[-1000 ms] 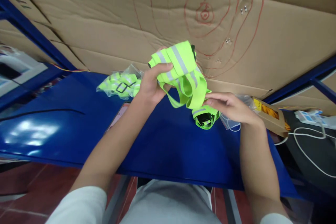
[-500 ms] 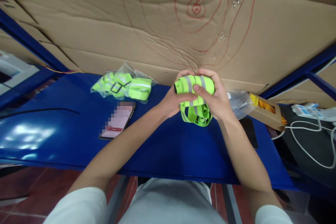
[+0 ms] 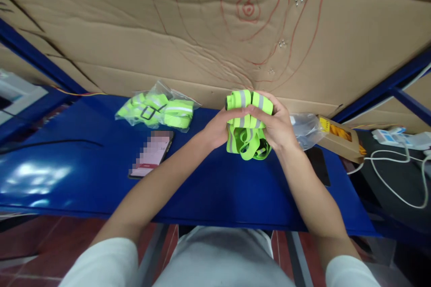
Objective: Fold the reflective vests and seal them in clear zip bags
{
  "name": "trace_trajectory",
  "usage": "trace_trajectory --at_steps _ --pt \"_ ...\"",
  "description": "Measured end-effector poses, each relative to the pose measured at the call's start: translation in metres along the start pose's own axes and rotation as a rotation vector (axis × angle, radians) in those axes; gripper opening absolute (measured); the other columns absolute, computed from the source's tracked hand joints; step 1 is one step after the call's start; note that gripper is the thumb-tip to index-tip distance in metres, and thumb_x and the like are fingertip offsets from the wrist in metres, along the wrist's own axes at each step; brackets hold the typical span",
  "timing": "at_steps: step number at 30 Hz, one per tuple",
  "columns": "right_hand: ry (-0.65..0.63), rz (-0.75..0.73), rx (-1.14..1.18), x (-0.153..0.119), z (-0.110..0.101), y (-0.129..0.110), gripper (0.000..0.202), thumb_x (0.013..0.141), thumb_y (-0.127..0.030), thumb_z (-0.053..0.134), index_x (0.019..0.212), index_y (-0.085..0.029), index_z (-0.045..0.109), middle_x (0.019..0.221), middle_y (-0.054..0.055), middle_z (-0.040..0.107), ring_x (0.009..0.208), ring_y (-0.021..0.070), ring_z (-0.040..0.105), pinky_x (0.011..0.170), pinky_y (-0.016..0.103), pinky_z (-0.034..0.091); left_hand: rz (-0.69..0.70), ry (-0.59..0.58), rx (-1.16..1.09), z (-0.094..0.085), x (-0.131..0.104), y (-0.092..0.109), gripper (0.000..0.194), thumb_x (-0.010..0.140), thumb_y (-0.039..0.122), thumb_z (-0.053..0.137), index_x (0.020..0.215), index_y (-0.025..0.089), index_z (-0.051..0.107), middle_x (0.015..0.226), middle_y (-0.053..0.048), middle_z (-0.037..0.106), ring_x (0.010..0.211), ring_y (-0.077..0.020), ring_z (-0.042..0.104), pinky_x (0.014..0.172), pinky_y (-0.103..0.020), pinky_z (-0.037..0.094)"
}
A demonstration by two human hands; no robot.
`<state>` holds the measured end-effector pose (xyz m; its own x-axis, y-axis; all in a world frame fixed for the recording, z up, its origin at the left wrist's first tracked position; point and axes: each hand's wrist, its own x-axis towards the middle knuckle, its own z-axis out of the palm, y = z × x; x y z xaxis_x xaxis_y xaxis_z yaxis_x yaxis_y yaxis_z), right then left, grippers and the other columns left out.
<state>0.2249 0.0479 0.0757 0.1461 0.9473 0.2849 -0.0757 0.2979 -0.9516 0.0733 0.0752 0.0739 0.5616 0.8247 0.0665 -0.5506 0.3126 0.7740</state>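
Between my hands is a bundle of neon-yellow reflective straps [image 3: 243, 121] with grey stripes, wound into two rolls side by side. Loose loops of strap and a dark piece hang below the rolls. My left hand [image 3: 220, 126] is closed on the left side, its thumb laid across the front. My right hand [image 3: 279, 126] grips the right side, its thumb meeting the left one near the middle; most fingers are hidden behind the bundle. To the left lies a clear plastic bag [image 3: 156, 106] with similar straps and a black buckle inside.
A phone [image 3: 153, 152] with a lit screen lies on the blue table [image 3: 215, 188]. Cardboard [image 3: 117, 31] with red drawings rises behind. At right are a clear plastic bag [image 3: 305, 130], a dark flat object [image 3: 318, 166], a cardboard box [image 3: 340, 141] and white cables [image 3: 380, 188].
My left fingers have moved from the bundle's top edge to behind its side. My thumbs now meet at the front. The loose loops below have spread and shifted.
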Motion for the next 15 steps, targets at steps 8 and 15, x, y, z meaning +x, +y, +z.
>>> trace_trajectory --at_steps 8,15 --pt "0.038 -0.432 -0.403 -0.001 -0.009 -0.011 0.039 0.082 -0.040 0.088 0.116 -0.028 0.072 0.113 -0.001 0.076 0.101 0.0198 0.073 0.093 0.037 0.061 -0.214 -0.055 0.047 -0.006 0.005 -0.021 0.045 0.061 0.014 0.093 0.103 0.012 0.077 0.095 -0.007 0.081 0.080 -0.0209 0.075 0.083 -0.036 0.060" --pt "-0.079 -0.727 -0.460 0.001 -0.018 -0.018 0.022 0.088 -0.025 0.082 0.108 -0.029 0.073 0.113 -0.001 0.077 0.115 0.0221 0.074 0.106 0.043 0.058 -0.128 -0.176 -0.081 -0.003 -0.006 0.008 0.054 0.065 0.037 0.094 0.112 0.022 0.074 0.109 -0.005 0.079 0.103 -0.0310 0.075 0.080 -0.039 0.062"
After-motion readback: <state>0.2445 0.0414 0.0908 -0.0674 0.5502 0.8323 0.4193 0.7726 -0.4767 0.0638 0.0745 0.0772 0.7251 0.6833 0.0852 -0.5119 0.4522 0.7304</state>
